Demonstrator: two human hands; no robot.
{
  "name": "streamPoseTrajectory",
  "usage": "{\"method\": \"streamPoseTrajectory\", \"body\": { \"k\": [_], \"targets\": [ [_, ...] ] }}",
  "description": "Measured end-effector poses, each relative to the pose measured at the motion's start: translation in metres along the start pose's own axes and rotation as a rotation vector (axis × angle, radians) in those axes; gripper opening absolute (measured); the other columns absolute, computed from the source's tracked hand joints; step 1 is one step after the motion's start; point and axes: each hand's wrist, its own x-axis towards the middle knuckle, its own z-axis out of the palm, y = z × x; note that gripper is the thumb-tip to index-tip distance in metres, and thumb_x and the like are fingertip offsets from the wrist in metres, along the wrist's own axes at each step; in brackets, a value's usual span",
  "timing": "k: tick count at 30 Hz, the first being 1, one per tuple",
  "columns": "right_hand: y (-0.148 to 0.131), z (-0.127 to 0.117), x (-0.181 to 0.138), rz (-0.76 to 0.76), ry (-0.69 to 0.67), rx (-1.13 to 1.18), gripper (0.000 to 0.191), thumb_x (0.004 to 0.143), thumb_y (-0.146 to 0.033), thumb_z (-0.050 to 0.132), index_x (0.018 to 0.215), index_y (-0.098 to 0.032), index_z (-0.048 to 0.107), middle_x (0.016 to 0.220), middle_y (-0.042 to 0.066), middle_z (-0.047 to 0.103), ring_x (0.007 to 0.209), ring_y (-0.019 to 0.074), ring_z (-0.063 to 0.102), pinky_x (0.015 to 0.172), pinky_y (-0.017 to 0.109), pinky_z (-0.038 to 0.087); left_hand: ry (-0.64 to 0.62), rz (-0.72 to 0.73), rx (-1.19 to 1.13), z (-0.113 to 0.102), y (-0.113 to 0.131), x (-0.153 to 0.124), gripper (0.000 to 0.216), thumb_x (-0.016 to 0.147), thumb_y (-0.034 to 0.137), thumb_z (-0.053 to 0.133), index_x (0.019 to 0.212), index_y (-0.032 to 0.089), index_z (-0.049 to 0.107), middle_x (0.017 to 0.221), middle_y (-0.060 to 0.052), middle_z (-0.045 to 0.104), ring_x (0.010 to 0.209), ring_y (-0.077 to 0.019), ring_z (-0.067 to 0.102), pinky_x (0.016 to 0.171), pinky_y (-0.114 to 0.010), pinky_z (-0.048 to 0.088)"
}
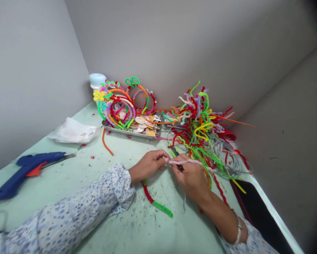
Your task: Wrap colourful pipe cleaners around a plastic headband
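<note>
My left hand [151, 165] is closed in a pinch, its thumb and fingertips at the tip of a pale pink pipe cleaner [188, 161]. My right hand [191, 178] is closed too, with the pipe cleaner running across its fingers and trailing off to the right. A small dark thing shows between the right fingers; I cannot make out what it is. Below my left wrist, a curved red and green pipe-cleaner-wrapped strip [148, 194] shows on or just above the table; its upper end is hidden by the hand.
Behind my hands, a metal tray [132, 133] holds decorative pieces and several pipe-cleaner-wrapped headbands [121, 106]. A tangled heap of pipe cleaners [201, 120] and grey wire coils [222, 155] lie right. Left are a blue glue gun [36, 164] and a plastic bag [75, 131]; walls stand behind.
</note>
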Motion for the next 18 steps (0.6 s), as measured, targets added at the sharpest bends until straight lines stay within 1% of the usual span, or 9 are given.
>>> {"method": "streamPoseTrajectory", "body": {
  "k": [4, 7, 12, 15, 18],
  "targets": [
    [0.0005, 0.0014, -0.0008, 0.015, -0.004, -0.036, 0.013, 0.082, -0.016, 0.05, 0.075, -0.018, 0.062, 0.074, 0.003, 0.062, 0.066, 0.0148, 0.056, 0.06, 0.024, 0.038, 0.001, -0.003, 0.041, -0.0006, -0.0005, 0.0005, 0.023, 0.081, 0.032, 0.047, 0.082, 0.014, 0.061, 0.057, 0.004, 0.044, 0.05, -0.0071, 0.035, 0.05, -0.019, 0.027],
    [0.0016, 0.0047, -0.001, 0.023, 0.008, -0.02, 0.014, 0.082, -0.017, 0.05, 0.079, -0.018, 0.063, 0.078, 0.004, 0.064, 0.07, 0.0165, 0.058, 0.063, 0.025, 0.04, 0.01, 0.007, 0.053, -0.0011, -0.0015, 0.0014, 0.024, 0.082, 0.032, 0.046, 0.083, 0.014, 0.061, 0.057, 0.004, 0.044, 0.051, -0.0076, 0.036, 0.051, -0.02, 0.028],
    [0.0002, 0.0048, 0.0004, 0.03, 0.091, 0.101, 0.012, 0.08, -0.019, 0.053, 0.087, -0.019, 0.063, 0.088, 0.006, 0.066, 0.082, 0.0185, 0.061, 0.074, 0.029, 0.046, 0.014, 0.023, 0.074, -0.0015, -0.004, 0.0029, 0.025, 0.082, 0.032, 0.045, 0.083, 0.014, 0.062, 0.058, 0.004, 0.044, 0.053, -0.0084, 0.038, 0.052, -0.02, 0.029],
    [-0.0019, 0.0015, 0.0012, 0.04, 0.153, 0.146, 0.01, 0.08, -0.022, 0.055, 0.085, -0.019, 0.063, 0.088, 0.006, 0.066, 0.082, 0.0183, 0.062, 0.074, 0.029, 0.048, 0.025, 0.02, 0.084, -0.0014, -0.0055, 0.0035, 0.024, 0.082, 0.032, 0.045, 0.082, 0.014, 0.062, 0.058, 0.003, 0.044, 0.054, -0.0084, 0.038, 0.052, -0.02, 0.029],
    [-0.0031, -0.0004, 0.0005, -0.003, 0.179, 0.195, 0.011, 0.082, -0.021, 0.053, 0.082, -0.02, 0.064, 0.086, 0.006, 0.066, 0.083, 0.0174, 0.062, 0.075, 0.029, 0.049, 0.029, 0.019, 0.085, -0.0014, -0.0062, 0.0039, 0.025, 0.082, 0.033, 0.045, 0.083, 0.015, 0.062, 0.059, 0.003, 0.044, 0.054, -0.0087, 0.039, 0.052, -0.02, 0.029]
  ]
}}
